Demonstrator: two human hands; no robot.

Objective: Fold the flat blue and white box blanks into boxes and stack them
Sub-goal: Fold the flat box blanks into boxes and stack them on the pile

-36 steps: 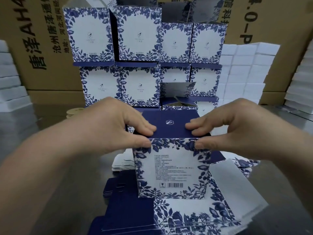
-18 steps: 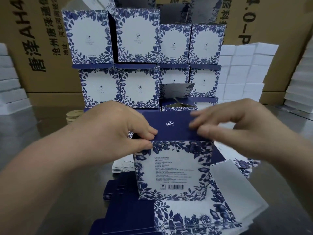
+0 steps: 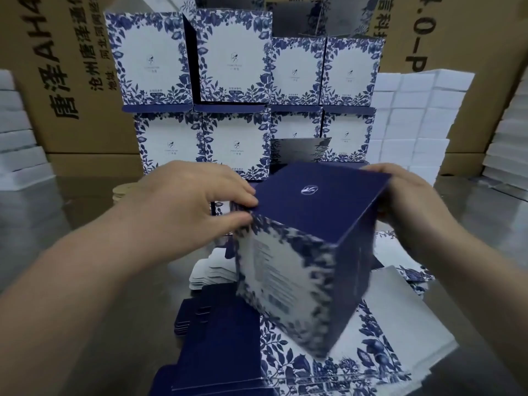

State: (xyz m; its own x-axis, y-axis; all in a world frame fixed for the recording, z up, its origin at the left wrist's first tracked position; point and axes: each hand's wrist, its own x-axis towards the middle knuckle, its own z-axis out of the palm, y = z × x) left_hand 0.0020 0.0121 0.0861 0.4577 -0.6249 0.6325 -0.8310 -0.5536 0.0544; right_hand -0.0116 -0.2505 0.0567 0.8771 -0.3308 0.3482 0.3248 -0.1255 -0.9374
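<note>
Before a wall of stacked blue-and-white cardboard boxes (image 3: 234,67), I hold a blurred, probably light, crushable folded navy-lidded floral box (image 3: 308,212) tilted above flat printed blanks (image 3: 328,364), left hand (image 3: 183,207) pinching its lid edge, right hand (image 3: 408,201) gripping its side.

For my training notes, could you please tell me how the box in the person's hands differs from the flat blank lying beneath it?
The held box is folded into a box shape; the flat blank is unfolded. The held box is tilted, gripped by the left hand and right hand; the flat blank lies level, in neither hand. The held box looks blurred; the flat blank is sharp. Both carry blue leaf print on white.
</note>
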